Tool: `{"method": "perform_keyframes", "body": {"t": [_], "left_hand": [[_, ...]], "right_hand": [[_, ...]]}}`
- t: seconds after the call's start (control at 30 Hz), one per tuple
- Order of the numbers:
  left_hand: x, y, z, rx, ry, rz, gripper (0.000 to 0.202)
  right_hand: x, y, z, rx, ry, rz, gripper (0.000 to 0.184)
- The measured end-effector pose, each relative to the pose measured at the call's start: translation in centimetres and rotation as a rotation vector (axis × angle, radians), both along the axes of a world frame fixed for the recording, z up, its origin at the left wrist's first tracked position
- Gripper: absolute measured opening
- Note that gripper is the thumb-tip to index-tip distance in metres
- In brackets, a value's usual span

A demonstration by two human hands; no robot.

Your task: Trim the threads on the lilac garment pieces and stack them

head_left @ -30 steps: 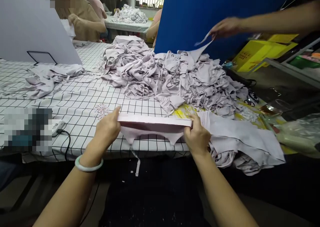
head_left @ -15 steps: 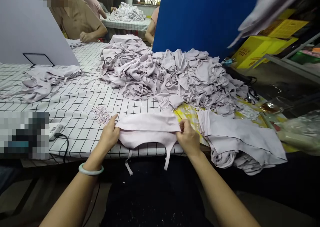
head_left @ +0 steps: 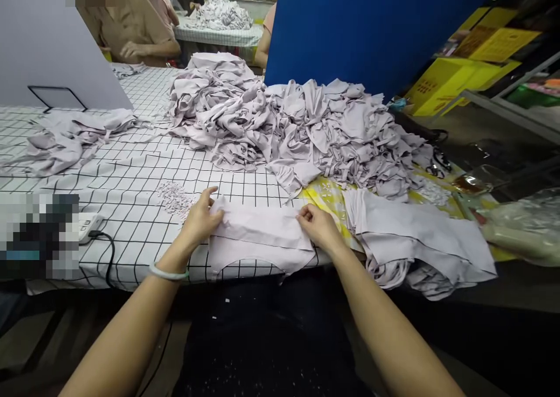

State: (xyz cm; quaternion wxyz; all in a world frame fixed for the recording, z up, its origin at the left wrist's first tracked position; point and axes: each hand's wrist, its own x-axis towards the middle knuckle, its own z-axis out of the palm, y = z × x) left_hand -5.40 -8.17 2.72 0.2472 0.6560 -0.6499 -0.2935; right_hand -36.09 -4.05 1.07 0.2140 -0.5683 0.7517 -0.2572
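A pale pink camisole [head_left: 258, 228] lies folded across near the table's front edge, its curved neckline toward me and its straps mostly hidden below. My left hand [head_left: 202, 217] is at its upper left corner, thumb on the cloth and index finger raised, the cloth between them. At the upper right corner, my right hand [head_left: 318, 227] pinches the edge between thumb and curled fingers. To the right rests a neat stack of similar folded garments [head_left: 406, 228]. A large heap of loose garments [head_left: 284, 123] rises behind the camisole.
Small scraps [head_left: 172, 200] lie left of my hands on the checked tablecloth [head_left: 144, 210]. A white power strip [head_left: 91, 227] with a black cable is farther left. A blue board [head_left: 350, 30] and a white board [head_left: 56, 41] stand behind. A co-worker [head_left: 131, 24] sits across the table.
The camisole has come down from a stretched hold onto the table, and its straps have dropped from sight. Both hands have moved inward slightly. The hanging cloth at upper right is gone.
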Motion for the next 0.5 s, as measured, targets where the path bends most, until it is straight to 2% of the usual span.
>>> {"method": "perform_keyframes", "body": {"t": [0.07, 0.13, 0.17, 0.2, 0.27, 0.3, 0.33, 0.4, 0.43, 0.5], "left_hand": [[0.0, 0.0, -1.0, -0.061, 0.025, 0.032, 0.061], [1.2, 0.5, -1.7, -0.028, 0.048, 0.046, 0.065], [2.0, 0.9, -1.8, 0.013, 0.054, 0.037, 0.069], [2.8, 1.2, -1.9, 0.048, 0.046, 0.024, 0.073], [3.7, 1.8, -1.6, 0.013, -0.046, 0.009, 0.074], [3.5, 2.1, -1.3, -0.072, -0.119, -0.002, 0.071], [2.8, 2.3, -1.1, -0.187, -0.184, -0.031, 0.065], [-0.1, 2.7, -0.8, -0.401, -0.219, -0.208, 0.047], [-2.1, 2.9, -0.9, -0.454, -0.178, -0.36, 0.038], [-6.3, 3.2, -1.6, -0.409, -0.056, -0.762, 0.034]], "right_hand": [[-0.3, -0.2, 0.0, -0.13, -0.036, -0.043, 0.007], [-0.8, 2.0, 0.0, -0.225, -0.052, -0.093, 0.011], [-0.9, 3.9, -0.1, -0.204, -0.067, -0.086, 0.014], [-0.7, 6.0, -0.5, -0.141, -0.095, -0.058, 0.018], [0.4, 10.5, -2.1, 0.13, -0.239, 0.056, 0.031], [1.3, 12.3, -3.2, 0.241, -0.35, 0.102, 0.032], [2.3, 13.7, -4.4, 0.257, -0.446, 0.06, 0.031], [4.1, 14.8, -6.4, 0.207, -0.603, -0.046, 0.041], [4.7, 14.8, -7.1, 0.177, -0.682, -0.074, 0.048], [5.3, 14.4, -7.4, 0.174, -0.84, -0.039, 0.048]]}}
